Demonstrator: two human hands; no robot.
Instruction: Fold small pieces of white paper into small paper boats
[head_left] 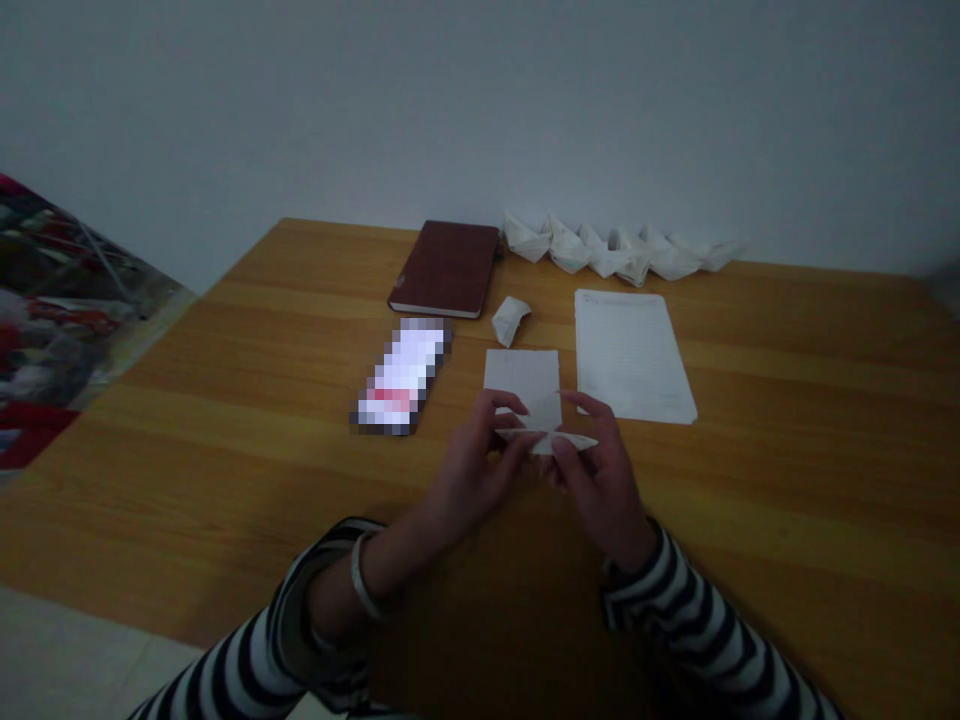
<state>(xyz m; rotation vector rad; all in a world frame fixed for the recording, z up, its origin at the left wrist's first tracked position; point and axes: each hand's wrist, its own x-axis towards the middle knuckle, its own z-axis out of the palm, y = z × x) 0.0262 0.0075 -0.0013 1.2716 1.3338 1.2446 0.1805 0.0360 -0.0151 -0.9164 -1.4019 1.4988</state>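
Between my two hands, a small folded piece of white paper (585, 440) is held above the wooden table, with pointed ends to either side. My left hand (484, 445) pinches its left part between thumb and fingers. On its right part, my right hand (596, 475) has thumb and fingers closed, with the index finger raised beyond the fold. Just behind the hands lies a flat, lined sheet of paper (521, 370), its near part hidden by my fingers. A small folded paper piece (511, 321) rests a little farther back.
Along the wall stands a row of several folded paper boats (630, 255). A dark red notebook (450, 268) and a phone with a blurred screen (405, 375) lie on the left. To the right is a lined paper pad (634, 355). The wooden table (247, 400) meets the wall behind.
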